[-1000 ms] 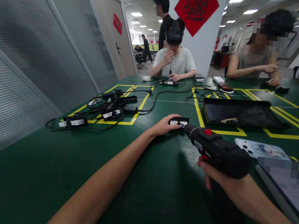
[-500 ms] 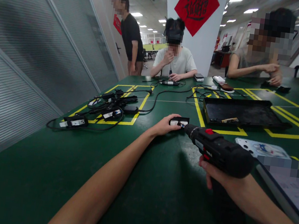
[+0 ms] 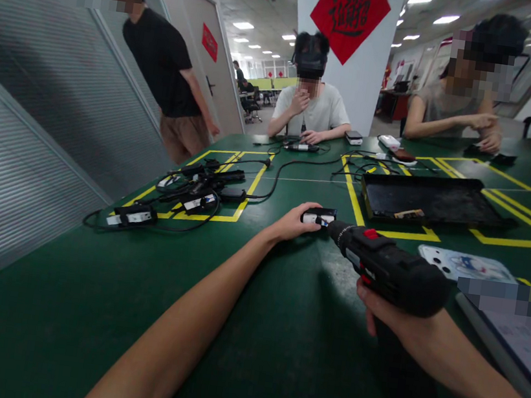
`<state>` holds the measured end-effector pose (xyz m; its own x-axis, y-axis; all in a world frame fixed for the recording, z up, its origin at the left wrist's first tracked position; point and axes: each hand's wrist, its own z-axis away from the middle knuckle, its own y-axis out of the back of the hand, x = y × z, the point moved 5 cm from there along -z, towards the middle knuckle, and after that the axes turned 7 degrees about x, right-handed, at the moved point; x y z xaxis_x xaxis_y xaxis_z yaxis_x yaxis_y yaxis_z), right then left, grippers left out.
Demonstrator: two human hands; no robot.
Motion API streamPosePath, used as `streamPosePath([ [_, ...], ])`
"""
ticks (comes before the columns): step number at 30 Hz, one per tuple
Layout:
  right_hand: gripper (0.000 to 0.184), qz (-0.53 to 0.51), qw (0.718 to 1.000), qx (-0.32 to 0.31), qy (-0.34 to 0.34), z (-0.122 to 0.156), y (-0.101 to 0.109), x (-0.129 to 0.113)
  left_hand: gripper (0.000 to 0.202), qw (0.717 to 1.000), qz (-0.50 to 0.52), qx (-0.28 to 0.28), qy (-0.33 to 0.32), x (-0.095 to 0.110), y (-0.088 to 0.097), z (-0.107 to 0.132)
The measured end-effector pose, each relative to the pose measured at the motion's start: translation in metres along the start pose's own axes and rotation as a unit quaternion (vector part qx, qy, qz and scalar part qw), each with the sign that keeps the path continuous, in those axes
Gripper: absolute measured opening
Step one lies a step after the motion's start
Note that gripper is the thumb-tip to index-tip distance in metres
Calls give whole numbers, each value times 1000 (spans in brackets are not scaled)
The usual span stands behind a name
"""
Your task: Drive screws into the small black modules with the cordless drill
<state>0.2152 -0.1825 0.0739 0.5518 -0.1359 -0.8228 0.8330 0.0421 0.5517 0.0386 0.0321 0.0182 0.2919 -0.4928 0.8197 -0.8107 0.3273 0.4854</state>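
My left hand (image 3: 294, 222) is stretched out over the green table (image 3: 85, 306) and closed on a small black block with a white label (image 3: 318, 216), pinning it to the surface. My right hand (image 3: 393, 323) grips the handle of a black cordless screwdriver with a red switch (image 3: 390, 271). The tool's tip points at the right end of the small block and touches or nearly touches it. Both forearms reach in from the bottom of the view.
A heap of black adapters with cables (image 3: 188, 192) lies at the left inside yellow tape marks. A black tray (image 3: 434, 201) sits beyond the tool, a phone (image 3: 462, 264) and a tablet (image 3: 521, 337) at the right. People sit across the table; a person in black (image 3: 164, 75) walks along the left wall.
My hands and the tool have barely moved. The standing person in black has walked along the left wall toward me and now looms much larger.
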Motion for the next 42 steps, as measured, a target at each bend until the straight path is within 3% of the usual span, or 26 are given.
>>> streamPosePath([
  [5, 31, -27, 999, -1, 18, -1, 0, 0, 59, 1000, -6, 5, 6, 0, 0, 0],
  [42, 27, -17, 1000, 4, 26, 2, 2, -10, 58, 1000, -14, 7, 1, 0, 1, 1],
])
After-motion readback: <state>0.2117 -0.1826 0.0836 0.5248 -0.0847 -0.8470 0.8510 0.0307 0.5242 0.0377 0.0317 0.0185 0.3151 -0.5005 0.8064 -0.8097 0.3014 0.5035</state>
